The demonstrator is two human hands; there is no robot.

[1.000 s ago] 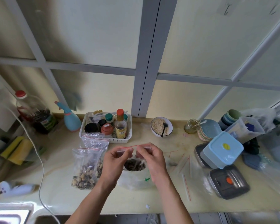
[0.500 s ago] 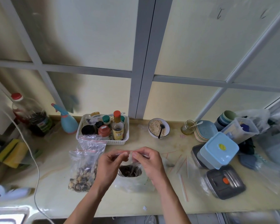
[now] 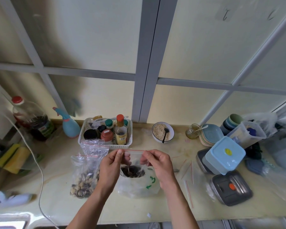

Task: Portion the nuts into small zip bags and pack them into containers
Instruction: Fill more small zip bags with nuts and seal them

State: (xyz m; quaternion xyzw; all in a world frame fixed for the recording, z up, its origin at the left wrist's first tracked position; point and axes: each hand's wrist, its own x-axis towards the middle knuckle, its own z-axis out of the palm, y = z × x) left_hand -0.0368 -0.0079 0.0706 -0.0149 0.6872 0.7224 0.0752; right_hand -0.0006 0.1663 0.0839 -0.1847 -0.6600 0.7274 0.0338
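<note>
both hands are up over the counter (image 3: 155,207), pinching a small zip bag (image 3: 133,157) by its red-lined mouth. the left hand (image 3: 111,167) is gripping the left end of the strip between thumb and fingers, the right hand (image 3: 157,164) is pinching the right end, so the seal's long axis is running straight across between them, level. directly below, the open white bag of nuts (image 3: 135,179) is sitting, mouth up. a filled zip bag (image 3: 85,177) is standing just left. spare bags are lying to the right, before the grey container (image 3: 231,189), with open counter toward the front edge.
</note>
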